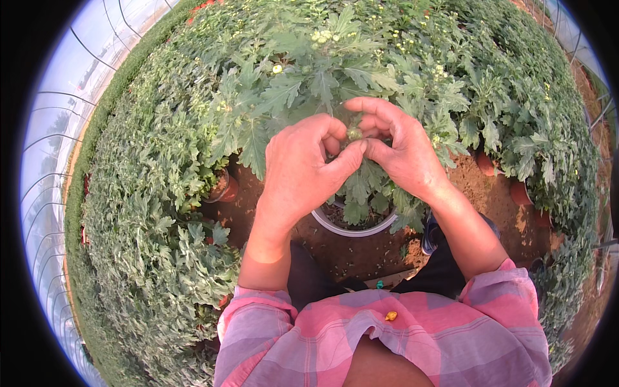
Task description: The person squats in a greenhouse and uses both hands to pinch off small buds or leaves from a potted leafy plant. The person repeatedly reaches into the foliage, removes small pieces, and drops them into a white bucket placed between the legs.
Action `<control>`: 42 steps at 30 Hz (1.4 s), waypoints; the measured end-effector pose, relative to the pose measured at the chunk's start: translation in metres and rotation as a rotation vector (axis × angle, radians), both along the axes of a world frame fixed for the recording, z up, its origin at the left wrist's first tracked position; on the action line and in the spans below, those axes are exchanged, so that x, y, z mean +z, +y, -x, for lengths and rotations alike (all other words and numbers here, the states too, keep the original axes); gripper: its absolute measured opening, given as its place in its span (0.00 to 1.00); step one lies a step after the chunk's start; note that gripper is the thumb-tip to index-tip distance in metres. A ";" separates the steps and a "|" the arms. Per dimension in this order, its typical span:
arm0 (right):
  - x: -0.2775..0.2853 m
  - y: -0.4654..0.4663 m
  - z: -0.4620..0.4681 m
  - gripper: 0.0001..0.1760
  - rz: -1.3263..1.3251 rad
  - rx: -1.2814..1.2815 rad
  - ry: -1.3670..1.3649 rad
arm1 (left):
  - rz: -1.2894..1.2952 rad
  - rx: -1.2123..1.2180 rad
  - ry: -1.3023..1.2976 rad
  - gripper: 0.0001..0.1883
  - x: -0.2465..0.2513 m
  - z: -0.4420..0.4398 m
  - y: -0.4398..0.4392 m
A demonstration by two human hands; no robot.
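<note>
My left hand (302, 167) and my right hand (406, 150) meet over a leafy potted plant (319, 87) that looks like a chrysanthemum. Between my fingertips is a small green bud cluster (354, 134), pinched from both sides with the thumb tips touching just below it. The curled fingers partly hide its stem. Under my wrists, the plant's pot shows a pale rim (355, 233) on the soil. Just beyond my hands stand broad lobed leaves (283, 92), a pale yellow bloom (277, 69) and a tight group of buds (323, 37).
Dense rows of similar plants (145, 193) flank me, and more plants (522, 111) fill the right. Reddish pots (229, 188) show beneath the foliage. Brown soil (275, 217) surrounds the near pot, with my shoe (430, 237) beside it. Curved greenhouse ribs (41, 179) line the left.
</note>
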State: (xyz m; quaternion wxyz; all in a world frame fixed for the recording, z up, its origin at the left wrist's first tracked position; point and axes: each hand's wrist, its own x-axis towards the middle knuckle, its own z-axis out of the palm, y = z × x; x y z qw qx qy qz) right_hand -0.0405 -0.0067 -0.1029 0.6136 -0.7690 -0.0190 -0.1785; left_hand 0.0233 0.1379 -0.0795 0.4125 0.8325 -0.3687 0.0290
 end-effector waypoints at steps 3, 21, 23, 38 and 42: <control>0.000 0.001 0.000 0.24 -0.015 0.001 0.016 | -0.045 0.040 -0.044 0.09 -0.001 0.001 -0.001; -0.001 -0.001 -0.001 0.23 -0.049 0.016 -0.006 | 0.123 -0.172 0.238 0.03 -0.004 -0.010 0.007; -0.001 -0.002 -0.001 0.23 -0.048 0.022 -0.004 | 0.143 -0.199 0.283 0.02 -0.004 -0.012 0.008; 0.001 0.001 -0.001 0.24 -0.040 0.026 -0.002 | 0.047 -0.018 0.033 0.03 -0.003 -0.002 -0.001; 0.003 0.000 0.000 0.24 -0.028 0.022 0.018 | 0.043 0.036 0.027 0.06 -0.003 -0.001 -0.002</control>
